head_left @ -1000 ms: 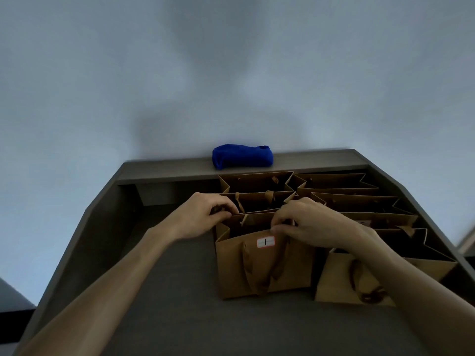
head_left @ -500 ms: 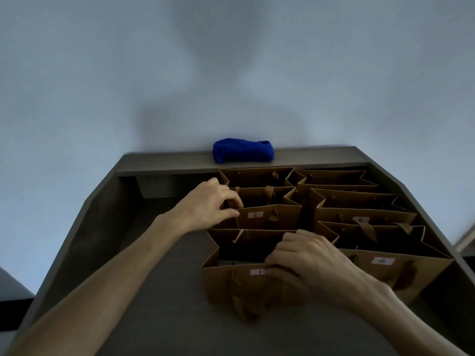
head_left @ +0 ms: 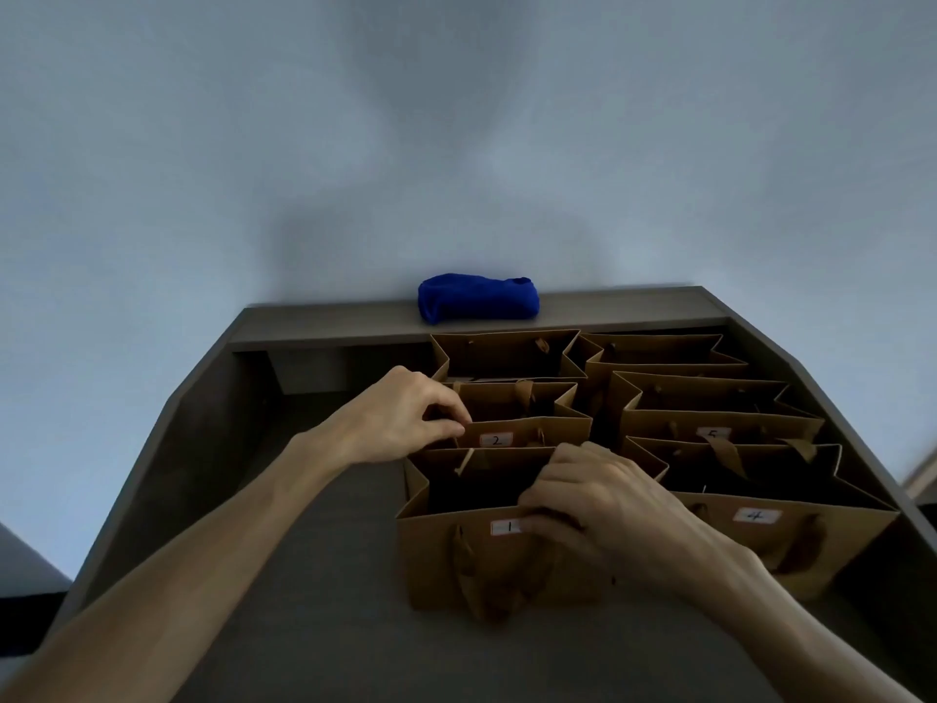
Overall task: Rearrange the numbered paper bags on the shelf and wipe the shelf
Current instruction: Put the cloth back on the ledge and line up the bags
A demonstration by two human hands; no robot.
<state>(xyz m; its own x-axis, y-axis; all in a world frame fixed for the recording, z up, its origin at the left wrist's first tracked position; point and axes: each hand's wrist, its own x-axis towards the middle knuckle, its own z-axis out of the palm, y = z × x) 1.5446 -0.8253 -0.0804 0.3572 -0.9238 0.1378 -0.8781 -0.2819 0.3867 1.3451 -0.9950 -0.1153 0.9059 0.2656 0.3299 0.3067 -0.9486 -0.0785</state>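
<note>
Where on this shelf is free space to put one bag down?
Bare grey shelf surface lies left of the brown paper bag labelled 1, running back to the shelf's left wall. The right half is crowded: bags labelled 2, 4, 5 stand packed together.

Six brown paper bags (head_left: 507, 560) stand on the shelf (head_left: 324, 575) in two columns of three. Four white labels show, reading 1 (head_left: 508, 527), 2 (head_left: 496, 439), 4 (head_left: 755, 516) and 5 (head_left: 712, 432). One blue cloth (head_left: 478, 297) lies at the back. Two hands reach in.
</note>
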